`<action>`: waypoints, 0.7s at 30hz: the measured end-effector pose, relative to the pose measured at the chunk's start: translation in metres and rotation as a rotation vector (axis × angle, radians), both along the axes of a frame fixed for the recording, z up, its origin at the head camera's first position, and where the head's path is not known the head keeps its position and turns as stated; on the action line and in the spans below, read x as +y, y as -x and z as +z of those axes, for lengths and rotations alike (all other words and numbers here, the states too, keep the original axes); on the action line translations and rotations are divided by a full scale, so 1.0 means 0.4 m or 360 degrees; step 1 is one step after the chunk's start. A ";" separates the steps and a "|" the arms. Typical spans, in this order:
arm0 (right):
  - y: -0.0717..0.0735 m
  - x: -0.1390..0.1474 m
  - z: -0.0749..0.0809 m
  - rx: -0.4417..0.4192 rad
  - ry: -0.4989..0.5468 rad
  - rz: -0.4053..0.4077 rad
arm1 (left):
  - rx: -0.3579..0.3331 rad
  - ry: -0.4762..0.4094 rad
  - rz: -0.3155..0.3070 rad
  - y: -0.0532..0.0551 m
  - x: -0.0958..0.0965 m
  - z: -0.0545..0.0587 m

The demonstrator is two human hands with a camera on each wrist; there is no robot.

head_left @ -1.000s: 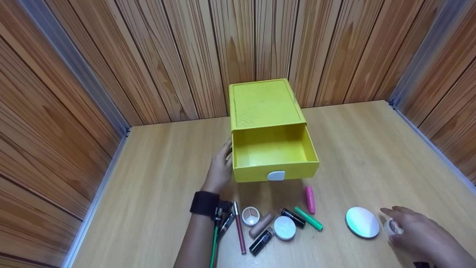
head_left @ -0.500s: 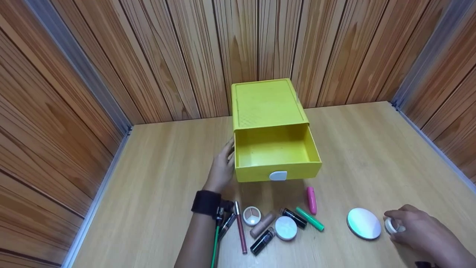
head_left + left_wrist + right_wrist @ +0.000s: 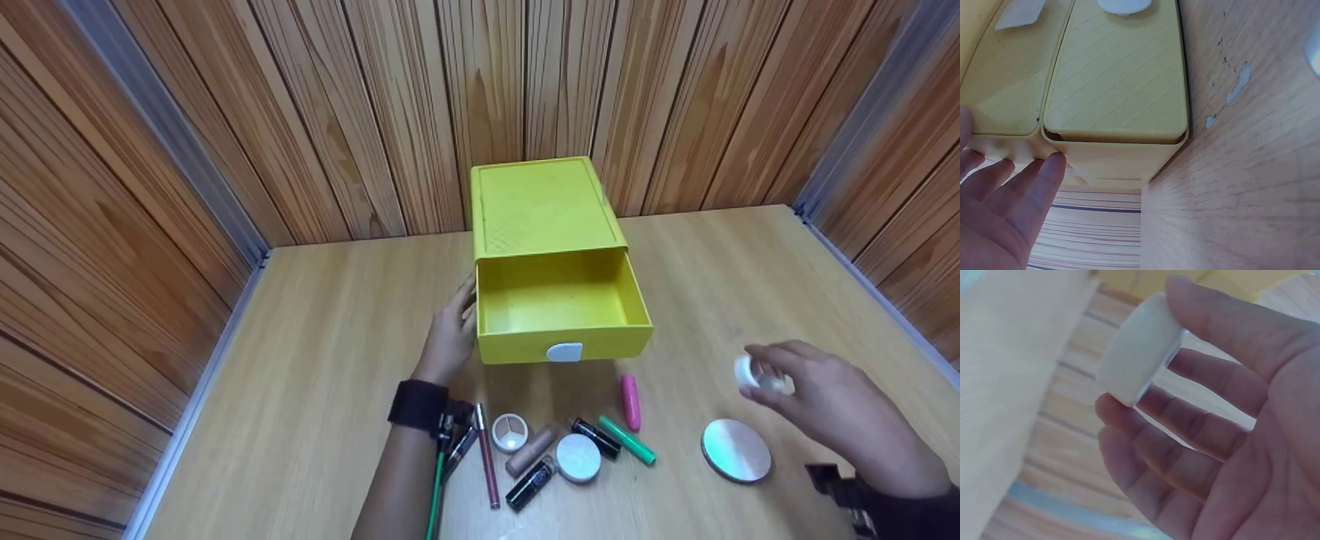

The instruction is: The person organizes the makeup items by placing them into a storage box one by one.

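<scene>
A yellow drawer box (image 3: 551, 210) stands on the table with its upper drawer (image 3: 566, 345) pulled out and bare inside. Its lower drawer (image 3: 1117, 73) is closed, as the left wrist view shows. Against the box's left side rests my left hand (image 3: 448, 341), fingers extended along the wall. My right hand (image 3: 825, 397) holds a small round cosmetic jar (image 3: 1140, 349) with a white lid, pinched between thumb and fingers above the table. Just below that hand lies a round shiny compact (image 3: 736, 450).
In front of the box lie a pink tube (image 3: 631, 403), a green tube (image 3: 627, 440), a white round compact (image 3: 578, 458), a three-shade palette (image 3: 510, 433), a red lip pencil (image 3: 487, 457) and several dark or mauve tubes. Wood-panelled walls (image 3: 375, 112) enclose the table.
The right hand has lifted the small jar off the table and carried it up and left, past the shiny compact. The left hand stays at the box.
</scene>
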State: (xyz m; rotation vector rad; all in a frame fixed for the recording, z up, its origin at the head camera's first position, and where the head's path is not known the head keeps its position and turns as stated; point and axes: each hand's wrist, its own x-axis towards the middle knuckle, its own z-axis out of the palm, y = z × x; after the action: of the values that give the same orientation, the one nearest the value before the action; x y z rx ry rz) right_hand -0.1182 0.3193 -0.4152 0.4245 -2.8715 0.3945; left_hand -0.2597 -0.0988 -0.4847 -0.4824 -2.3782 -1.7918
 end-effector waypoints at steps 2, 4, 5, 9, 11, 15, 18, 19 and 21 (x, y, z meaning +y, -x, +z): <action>0.013 -0.027 0.032 0.0066 0.0009 0.0024 | -0.0012 0.0008 0.0002 -0.001 0.000 0.000; 0.028 -0.055 0.063 0.0109 0.0032 0.0062 | -0.0018 0.0014 0.0002 -0.002 -0.001 0.000; 0.035 -0.069 0.078 0.0133 0.0040 0.0085 | -0.0019 0.0015 0.0000 -0.003 -0.002 0.000; 0.063 -0.124 0.134 0.0236 0.0074 0.0221 | 0.0016 -0.0018 -0.0038 0.001 -0.004 0.005; 0.074 -0.148 0.162 0.0297 0.0085 0.0282 | 0.0037 -0.0036 -0.0060 0.006 -0.004 0.007; 0.098 -0.196 0.210 0.0379 0.0116 0.0379 | 0.0025 -0.0051 -0.0061 0.010 -0.003 0.009; 0.119 -0.233 0.231 0.0395 0.0119 0.0436 | 0.0015 -0.0043 -0.0047 0.007 -0.003 0.004; 0.125 -0.245 0.235 0.0390 0.0115 0.0451 | 0.0011 -0.0043 -0.0044 0.004 -0.004 0.001; 0.137 -0.268 0.239 0.0363 0.0116 0.0488 | -0.0004 -0.0034 -0.0034 0.000 -0.004 -0.006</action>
State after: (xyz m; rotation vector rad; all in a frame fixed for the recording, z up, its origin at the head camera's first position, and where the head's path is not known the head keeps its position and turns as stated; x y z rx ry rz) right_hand -0.1730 0.2121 -0.3197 0.8426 -2.5657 0.4654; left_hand -0.2596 -0.1004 -0.4870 -0.5055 -2.3615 -1.8258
